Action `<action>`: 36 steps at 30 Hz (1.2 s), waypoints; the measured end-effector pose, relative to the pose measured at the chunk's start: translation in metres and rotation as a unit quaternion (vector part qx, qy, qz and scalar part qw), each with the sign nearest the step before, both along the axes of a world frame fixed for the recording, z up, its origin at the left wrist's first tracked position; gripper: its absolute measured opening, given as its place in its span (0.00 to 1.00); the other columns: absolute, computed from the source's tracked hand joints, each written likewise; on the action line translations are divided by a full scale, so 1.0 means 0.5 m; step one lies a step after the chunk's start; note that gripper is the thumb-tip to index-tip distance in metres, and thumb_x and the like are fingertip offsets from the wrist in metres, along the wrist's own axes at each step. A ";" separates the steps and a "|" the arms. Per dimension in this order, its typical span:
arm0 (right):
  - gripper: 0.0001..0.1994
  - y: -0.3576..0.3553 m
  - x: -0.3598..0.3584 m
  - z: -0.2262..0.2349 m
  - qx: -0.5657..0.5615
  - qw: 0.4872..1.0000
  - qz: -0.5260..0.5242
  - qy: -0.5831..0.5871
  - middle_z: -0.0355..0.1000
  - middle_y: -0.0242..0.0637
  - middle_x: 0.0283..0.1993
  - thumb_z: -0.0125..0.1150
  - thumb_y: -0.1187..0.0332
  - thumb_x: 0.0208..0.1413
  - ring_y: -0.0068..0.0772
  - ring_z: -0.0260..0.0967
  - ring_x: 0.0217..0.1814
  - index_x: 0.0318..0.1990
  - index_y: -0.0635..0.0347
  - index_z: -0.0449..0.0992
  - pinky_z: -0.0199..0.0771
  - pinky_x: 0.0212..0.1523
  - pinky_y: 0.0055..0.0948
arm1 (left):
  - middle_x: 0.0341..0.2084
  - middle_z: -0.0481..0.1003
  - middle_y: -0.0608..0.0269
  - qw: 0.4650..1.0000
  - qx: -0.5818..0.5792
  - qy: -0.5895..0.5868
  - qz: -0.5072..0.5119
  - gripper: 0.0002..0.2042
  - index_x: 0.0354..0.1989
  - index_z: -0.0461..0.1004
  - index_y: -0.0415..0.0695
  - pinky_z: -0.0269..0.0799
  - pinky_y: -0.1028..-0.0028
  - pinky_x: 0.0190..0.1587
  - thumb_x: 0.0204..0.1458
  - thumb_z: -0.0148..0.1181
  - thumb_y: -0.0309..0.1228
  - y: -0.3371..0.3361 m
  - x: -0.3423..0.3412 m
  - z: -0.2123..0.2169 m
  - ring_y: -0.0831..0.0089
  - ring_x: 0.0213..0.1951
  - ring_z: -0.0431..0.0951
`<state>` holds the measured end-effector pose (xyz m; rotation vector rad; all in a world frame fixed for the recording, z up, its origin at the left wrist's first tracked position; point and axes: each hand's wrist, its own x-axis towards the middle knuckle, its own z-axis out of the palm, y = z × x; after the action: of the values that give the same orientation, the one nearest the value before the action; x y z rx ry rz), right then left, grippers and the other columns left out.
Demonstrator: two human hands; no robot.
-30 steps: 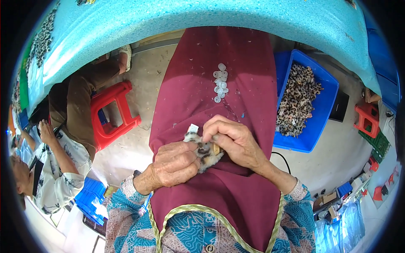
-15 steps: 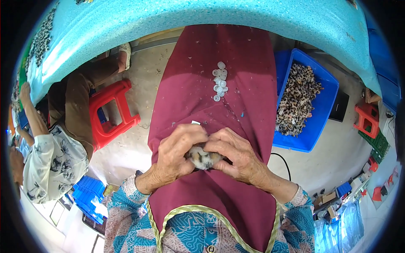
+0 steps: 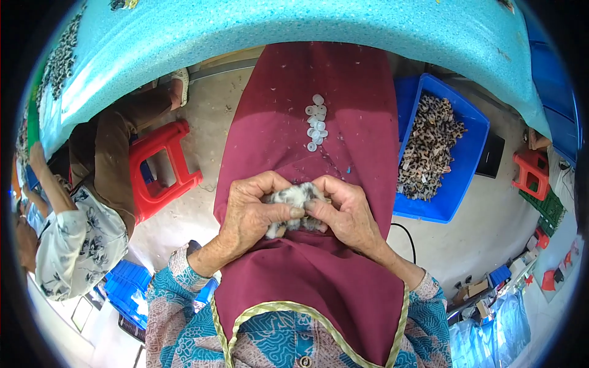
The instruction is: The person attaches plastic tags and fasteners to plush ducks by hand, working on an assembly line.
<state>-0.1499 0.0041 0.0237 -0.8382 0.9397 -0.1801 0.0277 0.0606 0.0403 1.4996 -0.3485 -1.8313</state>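
My left hand [image 3: 251, 214] and my right hand [image 3: 345, 213] press together over my lap, both gripping a small fuzzy grey-and-white spotted piece [image 3: 293, 197]. The thumbs meet on top of it and most of it is hidden between the fingers. It rests just above a maroon apron [image 3: 294, 282] that covers my lap. Farther out on the apron lies a little heap of several white plastic rings [image 3: 316, 122].
A blue crate [image 3: 457, 184] full of leopard-print pieces stands on the floor at my right. A red plastic stool [image 3: 161, 168] stands at my left, beside a seated person in a floral sleeve [image 3: 80, 239]. A turquoise table edge [image 3: 294, 27] curves across the top.
My hands have closed in together around the fuzzy piece and dropped a little lower toward my lap. The person at the left has moved an arm.
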 end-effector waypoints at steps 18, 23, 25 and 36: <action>0.08 0.020 0.003 -0.017 -0.035 0.994 -0.088 -0.048 0.70 0.26 0.29 0.56 0.84 0.44 0.10 0.62 0.27 0.33 0.65 0.73 0.63 0.26 0.12 | 0.20 0.74 0.65 0.985 -0.075 -0.146 -0.058 0.11 0.32 0.73 0.37 0.67 0.81 0.21 0.38 0.56 0.12 0.021 -0.022 -0.004 0.82 0.21 0.72; 0.08 0.027 -0.007 -0.030 -0.072 0.992 -0.074 -0.072 0.70 0.26 0.29 0.54 0.86 0.42 0.10 0.61 0.28 0.31 0.65 0.74 0.61 0.25 0.14 | 0.19 0.73 0.61 0.946 -0.167 -0.249 -0.120 0.13 0.31 0.73 0.36 0.69 0.78 0.23 0.34 0.54 0.11 0.022 -0.030 -0.009 0.76 0.22 0.74; 0.09 0.027 -0.009 -0.030 -0.095 0.990 -0.069 -0.077 0.70 0.27 0.29 0.54 0.86 0.41 0.12 0.61 0.27 0.29 0.64 0.74 0.61 0.25 0.16 | 0.19 0.73 0.58 0.954 -0.141 -0.237 -0.117 0.14 0.29 0.73 0.36 0.69 0.76 0.24 0.31 0.52 0.11 0.021 -0.030 -0.004 0.72 0.22 0.74; 0.09 0.030 -0.011 -0.001 -0.330 0.938 -0.034 -0.103 0.72 0.39 0.29 0.56 0.87 0.34 0.29 0.68 0.28 0.23 0.63 0.69 0.68 0.27 0.24 | 0.19 0.74 0.58 0.837 -0.396 -0.370 -0.073 0.13 0.22 0.73 0.37 0.71 0.71 0.25 0.24 0.50 0.13 0.041 -0.024 -0.028 0.65 0.22 0.75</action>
<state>-0.1555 0.0190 0.0234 -1.3743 0.7078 -0.6569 0.0158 0.0813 0.0265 1.4859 -1.4275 -0.8790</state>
